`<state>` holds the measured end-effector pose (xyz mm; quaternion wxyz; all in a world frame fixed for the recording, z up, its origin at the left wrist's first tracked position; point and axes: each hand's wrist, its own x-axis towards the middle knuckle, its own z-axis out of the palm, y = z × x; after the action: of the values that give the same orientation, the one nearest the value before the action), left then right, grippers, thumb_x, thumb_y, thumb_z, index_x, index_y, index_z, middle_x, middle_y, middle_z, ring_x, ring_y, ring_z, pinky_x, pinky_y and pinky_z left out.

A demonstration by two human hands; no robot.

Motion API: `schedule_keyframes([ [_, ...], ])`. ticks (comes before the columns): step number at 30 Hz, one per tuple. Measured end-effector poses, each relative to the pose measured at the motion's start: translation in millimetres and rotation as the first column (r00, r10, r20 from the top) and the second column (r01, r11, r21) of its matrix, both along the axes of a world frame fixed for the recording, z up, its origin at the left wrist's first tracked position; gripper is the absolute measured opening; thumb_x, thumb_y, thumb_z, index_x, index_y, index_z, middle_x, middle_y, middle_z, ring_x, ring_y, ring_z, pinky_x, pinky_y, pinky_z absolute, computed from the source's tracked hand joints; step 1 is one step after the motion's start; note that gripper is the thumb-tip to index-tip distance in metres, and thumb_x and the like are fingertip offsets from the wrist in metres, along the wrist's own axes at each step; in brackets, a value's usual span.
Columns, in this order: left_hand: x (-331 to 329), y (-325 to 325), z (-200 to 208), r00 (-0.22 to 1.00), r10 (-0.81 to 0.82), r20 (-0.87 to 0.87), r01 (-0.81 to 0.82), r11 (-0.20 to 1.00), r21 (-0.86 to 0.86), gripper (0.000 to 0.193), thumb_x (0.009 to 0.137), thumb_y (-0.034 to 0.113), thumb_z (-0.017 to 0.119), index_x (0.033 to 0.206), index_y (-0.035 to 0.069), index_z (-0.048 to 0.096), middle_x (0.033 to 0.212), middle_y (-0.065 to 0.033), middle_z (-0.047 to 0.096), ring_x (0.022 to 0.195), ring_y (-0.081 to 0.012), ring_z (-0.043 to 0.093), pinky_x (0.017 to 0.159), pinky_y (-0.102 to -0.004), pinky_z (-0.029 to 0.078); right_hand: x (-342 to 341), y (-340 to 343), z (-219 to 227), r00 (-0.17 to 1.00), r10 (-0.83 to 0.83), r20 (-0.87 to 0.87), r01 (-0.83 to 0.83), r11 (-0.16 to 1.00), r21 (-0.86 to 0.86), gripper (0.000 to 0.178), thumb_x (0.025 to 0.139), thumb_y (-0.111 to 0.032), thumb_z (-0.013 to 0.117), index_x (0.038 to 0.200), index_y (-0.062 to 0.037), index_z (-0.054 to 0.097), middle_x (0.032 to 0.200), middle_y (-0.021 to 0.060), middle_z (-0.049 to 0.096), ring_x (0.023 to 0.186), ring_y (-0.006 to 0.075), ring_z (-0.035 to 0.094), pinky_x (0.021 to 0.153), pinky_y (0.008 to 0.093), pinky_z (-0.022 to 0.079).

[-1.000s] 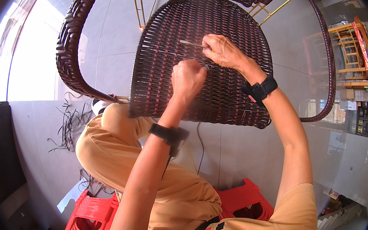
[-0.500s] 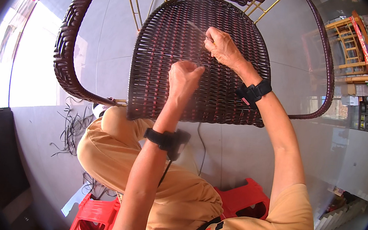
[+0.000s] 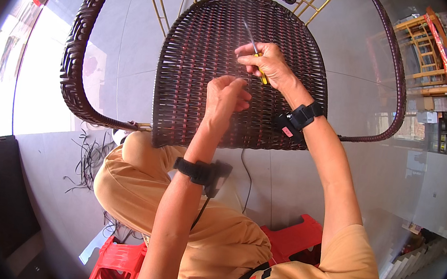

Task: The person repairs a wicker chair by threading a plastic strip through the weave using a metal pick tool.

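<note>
So going left to right, we've got a loose tangle of dark strands (image 3: 88,159) on the floor, then the chair's chunky woven left armrest (image 3: 77,53), then the dark brown woven seat (image 3: 191,54) in front of us. Our left hand (image 3: 227,97) is over the middle of the seat, a bit closer to the near edge than the other one. Its fingers are loosely curled with the thumb close to the index finger; we can't tell if there's anything pinched in there, or if it's actually touching the weave.

Just beyond it and to the right is the screwdriver (image 3: 257,52), with a thin metal shaft and a yellow and black handle. Our right hand (image 3: 264,62) has it in a light finger grip, handle running under the palm, shaft slanting up and left toward the seat's rounded far edge. Can't tell if the tip touches. Farthest right is the slimmer right armrest (image 3: 401,98).
</note>
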<state>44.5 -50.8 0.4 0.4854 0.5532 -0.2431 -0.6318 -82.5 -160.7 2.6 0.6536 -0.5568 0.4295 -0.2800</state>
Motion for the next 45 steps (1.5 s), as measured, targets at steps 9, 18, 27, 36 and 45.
schedule_keyframes([
  [9, 19.8, -8.6, -5.0, 0.980, 0.011, 0.199, 0.008, 0.995, -0.097, 0.021, 0.092, 0.020, 0.059, 0.083, 0.002, 0.066, 0.061, 0.0020, 0.056, 0.048, -0.0055, 0.050, 0.046, -0.0179, 0.041, 11.0, 10.1, -8.0, 0.984, -0.179, -0.020, 0.171, 0.964, -0.202, 0.009, 0.082, -0.009, 0.069, 0.086, -0.0005, 0.067, 0.078, 0.0070, 0.067, 0.063, 0.0123, 0.068, 0.042, 0.0182, 0.043],
  [18, 10.6, -9.4, -5.8, 0.921, 0.030, 0.388, 0.034, 0.987, -0.158, 0.018, 0.091, 0.019, 0.061, 0.089, 0.002, 0.067, 0.074, -0.0022, 0.064, 0.062, -0.0072, 0.061, 0.053, -0.0190, 0.047, 6.7, 6.1, -20.9, 0.962, -0.255, 0.094, 0.262, 0.963, -0.068, 0.015, 0.081, -0.011, 0.071, 0.087, 0.0007, 0.065, 0.083, 0.0110, 0.066, 0.065, 0.0171, 0.068, 0.044, 0.0219, 0.048],
  [27, 4.1, -8.0, -16.0, 0.941, 0.090, 0.327, -0.021, 0.978, -0.209, 0.017, 0.090, 0.014, 0.063, 0.092, -0.002, 0.065, 0.077, -0.0042, 0.066, 0.060, -0.0082, 0.061, 0.052, -0.0197, 0.048, 12.7, 9.4, -21.4, 0.935, -0.324, 0.141, 0.338, 0.938, -0.082, 0.008, 0.083, -0.004, 0.066, 0.087, 0.0033, 0.063, 0.079, 0.0119, 0.066, 0.063, 0.0177, 0.069, 0.041, 0.0223, 0.049],
  [36, -3.9, -13.2, -8.2, 0.895, 0.145, 0.421, -0.094, 0.986, -0.139, 0.019, 0.084, 0.011, 0.067, 0.089, -0.007, 0.065, 0.075, -0.0082, 0.068, 0.048, -0.0081, 0.056, 0.043, -0.0196, 0.044, 12.2, 14.2, -12.4, 0.866, -0.453, 0.213, 0.483, 0.868, -0.116, 0.008, 0.085, -0.004, 0.065, 0.088, 0.0036, 0.062, 0.075, 0.0092, 0.063, 0.059, 0.0157, 0.067, 0.041, 0.0225, 0.051],
  [45, -1.8, -12.6, -15.5, 0.894, 0.140, 0.425, -0.080, 0.984, -0.157, 0.013, 0.084, 0.009, 0.065, 0.086, -0.004, 0.066, 0.072, -0.0065, 0.066, 0.045, -0.0070, 0.053, 0.040, -0.0204, 0.041, 12.2, 30.4, -6.5, 0.860, -0.470, 0.200, 0.510, 0.802, -0.309, 0.005, 0.085, -0.001, 0.063, 0.084, 0.0038, 0.063, 0.066, 0.0080, 0.062, 0.053, 0.0116, 0.063, 0.048, 0.0226, 0.052],
])
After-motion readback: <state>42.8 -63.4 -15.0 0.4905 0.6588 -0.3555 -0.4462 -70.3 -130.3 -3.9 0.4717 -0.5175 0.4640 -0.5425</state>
